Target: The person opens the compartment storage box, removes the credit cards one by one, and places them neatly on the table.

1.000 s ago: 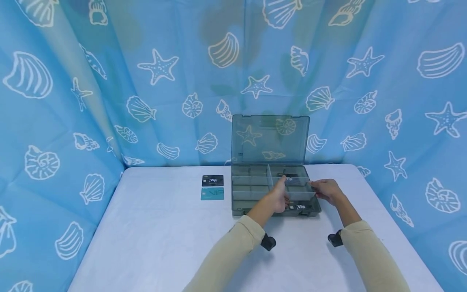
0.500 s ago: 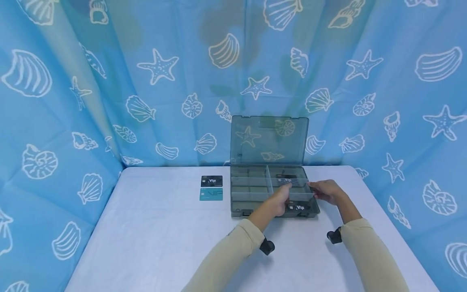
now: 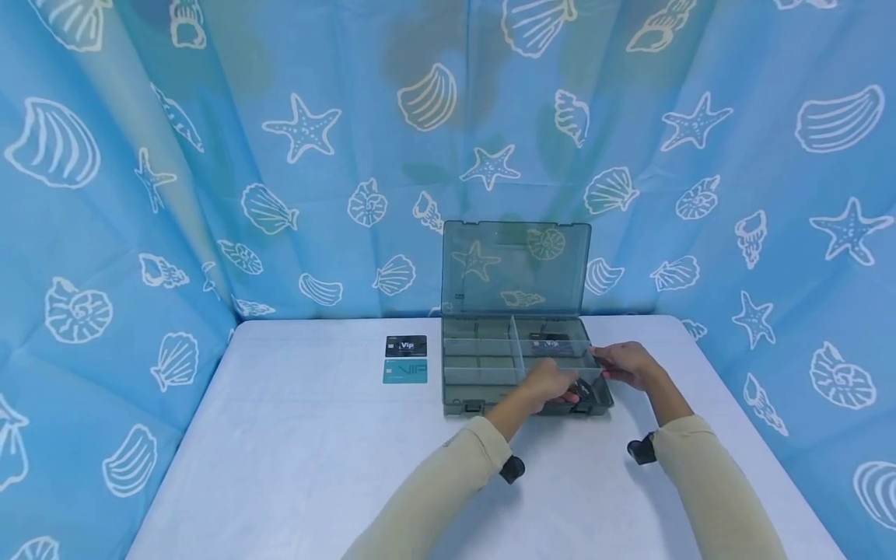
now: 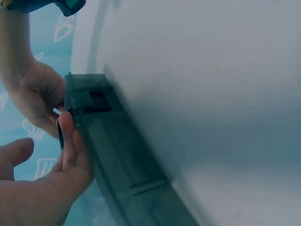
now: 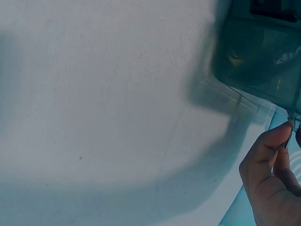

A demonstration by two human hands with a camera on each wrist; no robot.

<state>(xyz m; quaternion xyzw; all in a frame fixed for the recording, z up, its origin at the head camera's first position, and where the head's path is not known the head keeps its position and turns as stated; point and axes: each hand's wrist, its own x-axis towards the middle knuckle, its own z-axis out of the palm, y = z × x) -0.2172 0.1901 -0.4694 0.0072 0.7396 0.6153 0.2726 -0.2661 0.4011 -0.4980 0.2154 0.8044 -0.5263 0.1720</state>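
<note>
A smoky grey compartment box [image 3: 477,395] stands with its see-through lid [image 3: 516,268] raised behind it. My left hand [image 3: 542,383] reaches into the front right compartment, its fingers touching a tilted black Vip card [image 3: 585,390]. In the left wrist view, the left thumb stands apart from the fingers, and the dark card's edge [image 4: 60,136] lies against the fingertips. At the box's right side, my right hand [image 3: 626,364] pinches a thin edge with thumb and finger; the right wrist view shows this grip [image 5: 288,134] partly cut off. Another black Vip card [image 3: 549,343] lies in a rear right compartment.
On the white table [image 3: 301,451], left of the box, lie a black Vip card [image 3: 407,346] and a teal VIP card [image 3: 404,372]. Clear dividers [image 3: 483,369] split the box. A blue shell-patterned curtain [image 3: 350,155] surrounds the table at the back and sides.
My left hand has moved from the rear right compartment to the front right one, leaving a black card at the rear. The front card has gone from flat to tilted. My right hand stays put.
</note>
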